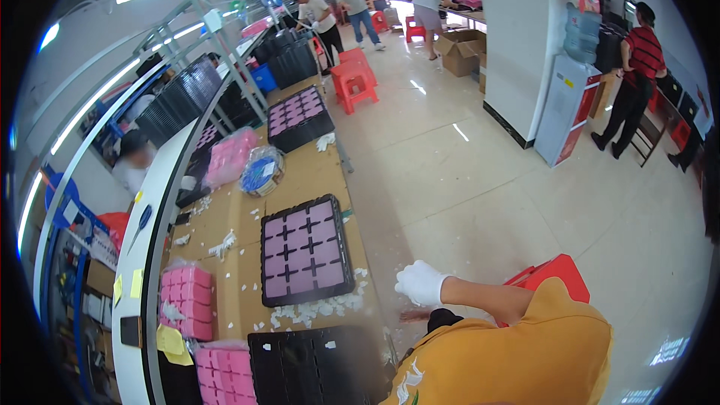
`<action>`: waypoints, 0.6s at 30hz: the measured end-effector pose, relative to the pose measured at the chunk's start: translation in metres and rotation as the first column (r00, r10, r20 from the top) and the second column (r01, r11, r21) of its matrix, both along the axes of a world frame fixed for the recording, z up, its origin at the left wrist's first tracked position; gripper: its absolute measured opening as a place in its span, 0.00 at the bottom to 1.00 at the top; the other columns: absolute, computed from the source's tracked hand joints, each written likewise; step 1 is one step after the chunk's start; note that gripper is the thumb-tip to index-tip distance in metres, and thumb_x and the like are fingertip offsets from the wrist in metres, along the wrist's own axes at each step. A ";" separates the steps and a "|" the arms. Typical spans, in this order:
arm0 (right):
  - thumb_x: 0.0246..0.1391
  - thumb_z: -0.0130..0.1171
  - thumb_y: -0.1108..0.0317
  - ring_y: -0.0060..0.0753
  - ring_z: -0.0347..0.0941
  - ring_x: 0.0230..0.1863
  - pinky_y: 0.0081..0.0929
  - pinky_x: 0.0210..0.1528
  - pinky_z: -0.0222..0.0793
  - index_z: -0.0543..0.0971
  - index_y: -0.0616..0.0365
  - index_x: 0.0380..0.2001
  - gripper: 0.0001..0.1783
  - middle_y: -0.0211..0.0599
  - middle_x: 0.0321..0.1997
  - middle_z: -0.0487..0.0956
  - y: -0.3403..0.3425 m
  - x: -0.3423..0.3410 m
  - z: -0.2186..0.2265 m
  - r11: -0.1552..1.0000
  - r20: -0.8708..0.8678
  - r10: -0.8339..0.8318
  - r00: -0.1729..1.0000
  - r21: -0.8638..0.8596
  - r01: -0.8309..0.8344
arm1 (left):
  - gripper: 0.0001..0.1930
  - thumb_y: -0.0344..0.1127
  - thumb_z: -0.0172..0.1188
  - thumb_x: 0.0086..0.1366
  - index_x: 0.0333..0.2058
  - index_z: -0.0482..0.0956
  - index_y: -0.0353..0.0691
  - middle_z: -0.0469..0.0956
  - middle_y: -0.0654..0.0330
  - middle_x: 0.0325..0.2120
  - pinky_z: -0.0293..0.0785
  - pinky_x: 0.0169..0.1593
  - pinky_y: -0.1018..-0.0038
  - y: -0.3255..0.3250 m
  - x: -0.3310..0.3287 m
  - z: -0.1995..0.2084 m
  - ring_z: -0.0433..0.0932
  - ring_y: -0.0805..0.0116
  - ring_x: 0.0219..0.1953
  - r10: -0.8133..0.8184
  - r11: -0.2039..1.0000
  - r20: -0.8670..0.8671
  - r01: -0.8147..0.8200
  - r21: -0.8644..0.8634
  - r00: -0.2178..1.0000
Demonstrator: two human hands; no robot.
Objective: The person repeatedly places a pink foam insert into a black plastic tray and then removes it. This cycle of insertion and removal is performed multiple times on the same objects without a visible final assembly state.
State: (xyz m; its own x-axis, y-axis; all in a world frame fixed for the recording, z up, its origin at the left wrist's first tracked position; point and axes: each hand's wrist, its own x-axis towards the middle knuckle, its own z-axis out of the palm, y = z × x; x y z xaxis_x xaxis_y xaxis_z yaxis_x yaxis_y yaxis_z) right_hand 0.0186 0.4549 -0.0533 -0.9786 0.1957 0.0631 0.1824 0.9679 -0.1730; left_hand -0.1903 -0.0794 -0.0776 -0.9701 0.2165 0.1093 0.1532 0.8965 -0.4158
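Observation:
My right hand [420, 283], in a white glove, hangs above the floor just right of the workbench. Its fingers are curled in, and whatever they may hold is hidden. My left hand is out of view. Nearest to the right hand, on the bench, lies a black tray [348, 259] with pink foam blocks [302, 261] set between black cross-shaped dividers. Small white scraps [319, 313] are scattered along its near edge. Closer to me is a flat black tray or panel [311, 367], partly blurred, with a few white bits on it.
Wrapped pink foam blocks [186, 301] line the bench's left side. Farther along are a roll of blue tape [260, 172] and another filled tray [300, 131]. A red stool [551, 274] stands beside me. A water dispenser [566, 105], red stools [352, 82] and several people are beyond.

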 end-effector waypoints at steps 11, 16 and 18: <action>0.46 0.54 0.70 0.50 0.78 0.32 0.43 0.34 0.75 0.82 0.57 0.26 0.07 0.46 0.31 0.79 -0.017 -0.047 0.032 0.995 -0.077 0.098 0.992 0.000 -0.098 | 0.10 0.48 0.55 0.61 0.33 0.86 0.61 0.83 0.60 0.33 0.78 0.40 0.59 0.021 0.011 0.029 0.82 0.57 0.38 0.278 0.955 0.213 -0.293 0.041 0.937; 0.49 0.54 0.68 0.50 0.78 0.33 0.43 0.37 0.74 0.82 0.57 0.28 0.09 0.47 0.33 0.78 -0.015 -0.043 0.030 0.997 -0.051 0.079 0.996 0.004 -0.079 | 0.12 0.51 0.55 0.61 0.36 0.85 0.61 0.83 0.59 0.35 0.78 0.41 0.58 0.023 0.006 0.030 0.82 0.56 0.40 0.257 0.963 0.224 -0.269 0.024 0.940; 0.51 0.53 0.67 0.51 0.78 0.34 0.43 0.38 0.74 0.82 0.57 0.31 0.10 0.49 0.35 0.79 -0.019 -0.033 0.044 0.996 -0.040 0.076 0.996 -0.032 -0.077 | 0.13 0.53 0.55 0.61 0.37 0.85 0.61 0.83 0.59 0.36 0.78 0.42 0.58 0.022 0.005 0.029 0.82 0.56 0.41 0.250 0.964 0.231 -0.263 0.026 0.940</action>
